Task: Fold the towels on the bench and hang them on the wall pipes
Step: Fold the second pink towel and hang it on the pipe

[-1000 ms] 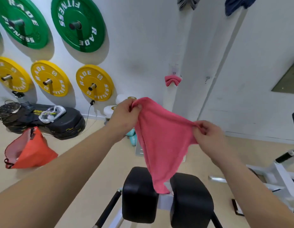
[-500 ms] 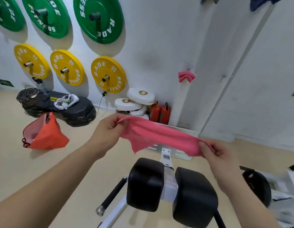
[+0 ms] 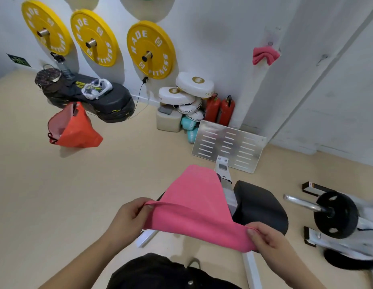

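Observation:
A pink towel [image 3: 194,205] is stretched between my two hands, low in front of me, over the black padded rollers of the bench [image 3: 258,207]. My left hand [image 3: 129,220] pinches its left corner. My right hand [image 3: 269,238] pinches its right corner. The far flap of the towel lies forward over the left roller and hides it. Another pink towel [image 3: 264,55], folded, hangs on a white wall pipe [image 3: 271,34] at the upper right.
Yellow weight plates [image 3: 151,49] hang on the wall. Below them stand white pads [image 3: 194,84], two red extinguishers [image 3: 220,109] and a metal footplate [image 3: 229,144]. An orange bag [image 3: 75,128] and black stacked gear [image 3: 98,101] sit on the floor at left. A loaded barbell [image 3: 333,213] lies at right.
Both hands came down and toward me with the towel; it went from hanging vertically to lying flat over the bench rollers. The view tilted downward.

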{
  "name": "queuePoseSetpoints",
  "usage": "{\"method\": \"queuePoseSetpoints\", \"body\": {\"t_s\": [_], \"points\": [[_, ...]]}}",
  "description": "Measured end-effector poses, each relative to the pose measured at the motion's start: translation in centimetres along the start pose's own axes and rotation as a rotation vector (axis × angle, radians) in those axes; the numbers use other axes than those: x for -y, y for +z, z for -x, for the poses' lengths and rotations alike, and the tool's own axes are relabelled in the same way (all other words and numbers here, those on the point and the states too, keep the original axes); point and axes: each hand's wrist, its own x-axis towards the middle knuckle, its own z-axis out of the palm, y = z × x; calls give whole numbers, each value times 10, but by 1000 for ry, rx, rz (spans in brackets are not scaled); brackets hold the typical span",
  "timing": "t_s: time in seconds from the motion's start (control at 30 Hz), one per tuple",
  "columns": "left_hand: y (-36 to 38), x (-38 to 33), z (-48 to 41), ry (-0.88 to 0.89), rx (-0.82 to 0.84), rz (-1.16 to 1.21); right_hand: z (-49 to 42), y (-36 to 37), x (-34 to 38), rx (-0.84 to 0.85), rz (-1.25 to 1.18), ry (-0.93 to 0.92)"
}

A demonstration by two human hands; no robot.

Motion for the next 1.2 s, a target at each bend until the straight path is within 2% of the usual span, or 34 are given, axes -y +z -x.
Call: {"method": "queuePoseSetpoints", "body": {"t_s": [0.13,0.33,0.63,0.93,1.2], "points": [[-2,1,7,-16,-29,17,7,-5,-2,-10,-8,19],[13,-2,-8,-85,26,43,3,0,-10,-120,-103,121],[24,-21,-109,-125,-15,76,-89,0,21,-298,-195,170],[24,6,-233,-312,-74,3,-241,13,65,-230,-77,232],[37,35,-294,-457,12,-181,-341,29,17,-109,70,384]]}}
